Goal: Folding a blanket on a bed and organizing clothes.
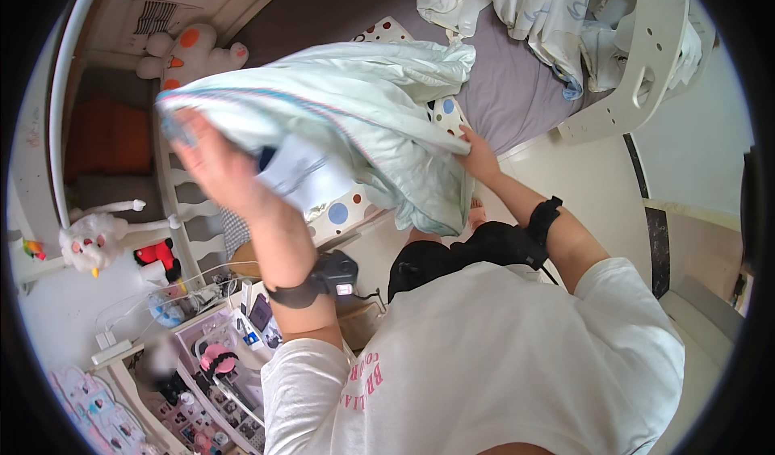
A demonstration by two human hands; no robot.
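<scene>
A pale mint-green quilt (347, 92) with a blue and pink striped edge spreads in the air between my two hands. At its left corner my left hand (214, 168), smeared by motion, is raised and closed on the edge. Lower and to the right, my right hand (478, 156) pinches the quilt's other edge, its fingers partly hidden by the cloth. A white label (305, 172) with blurred print shows by my left wrist, against the quilt. The quilt's near part droops toward my legs.
Behind the quilt lies a bed with a grey-purple sheet (323, 11) and a dotted mat (339, 217). White bedding (541, 11) is heaped at the far right by the bed's white end panel (646, 75). Plush toys (190, 51) sit left; a cluttered desk (218, 350) stands lower left.
</scene>
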